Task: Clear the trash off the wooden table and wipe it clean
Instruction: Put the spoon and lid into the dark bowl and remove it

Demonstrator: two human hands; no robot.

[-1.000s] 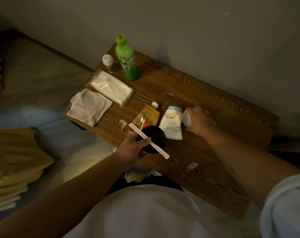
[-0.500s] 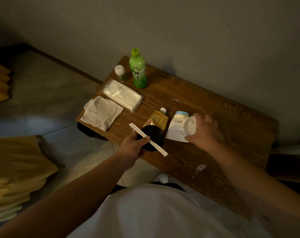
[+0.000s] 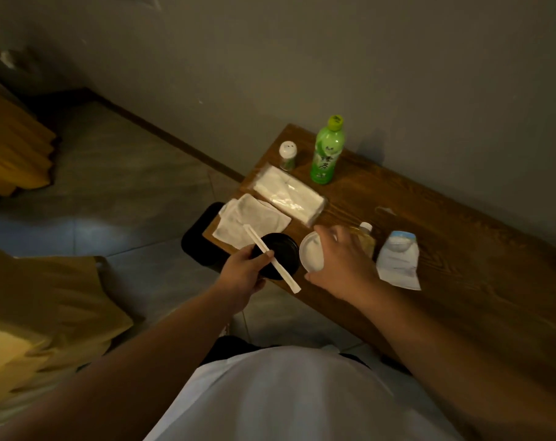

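Your wooden table [image 3: 461, 249] runs along the wall beyond both hands, its near corner just under them.

Your left hand [image 3: 241, 275] curls round one black bowl [image 3: 279, 254], the thumb pinning one wrapped pair of chopsticks [image 3: 271, 257] across its rim; the wrapper sticks out past the hand on both sides. Your right hand [image 3: 343, 265] sits just beside the left, fingers spread and bent round one white lid [image 3: 311, 254], which it holds tilted on edge next to the bowl. Both hands are grasping, neither loose.

Beyond your left hand lies one folded white cloth [image 3: 251, 221], and touching its far edge one plastic-wrapped pack of tissues [image 3: 289, 195]. Farther back stand one green bottle [image 3: 327, 151] and, to its left, one small shaker [image 3: 287, 154] with a white cap, both upright.

To the right of your right hand lies one crumpled paper packet [image 3: 397, 262], flat on the wood. Behind your right fingers, one yellowish sauce bottle [image 3: 365, 237] with a white cap shows in part; the hand covers most of it. One small scrap [image 3: 386, 211] lies on the wood beyond that bottle.

Under the table corner, beyond your left hand, there is one dark bin [image 3: 200, 237] on the floor.
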